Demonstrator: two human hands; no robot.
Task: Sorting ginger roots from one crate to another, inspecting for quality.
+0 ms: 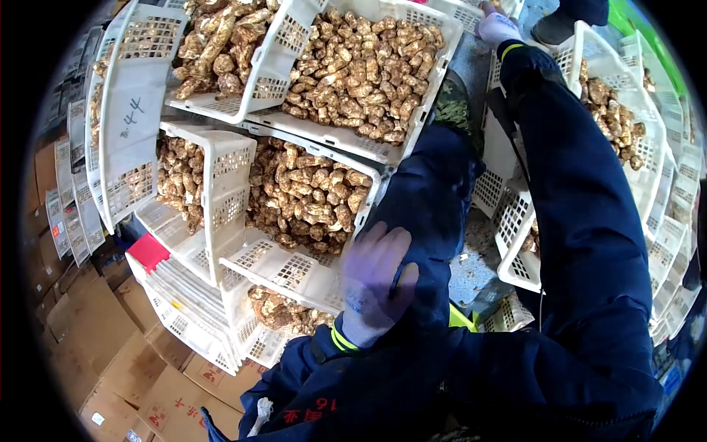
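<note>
My left hand point(375, 279), in a pale work glove with darker fingers, hovers over my dark blue trouser leg, fingers extended and holding nothing. Beside it is a white perforated plastic crate point(287, 273) of brown-and-cream mushrooms point(309, 193). My right arm stretches towards the top of the view. There my gloved right hand point(495, 26) is at the edge of a white plastic crate point(464, 15); its fingers are partly hidden, so its grip is unclear. A fuller crate of small mushrooms point(364, 72) lies between the hands, to the left of my leg.
More mushroom crates stand at the upper left and in stacks at the right point(654, 138). Cardboard boxes point(182, 403) fill the lower left. Blue floor point(475, 276) shows between the crates. At the top right are a dark shoe point(552, 27) and a green edge point(657, 44).
</note>
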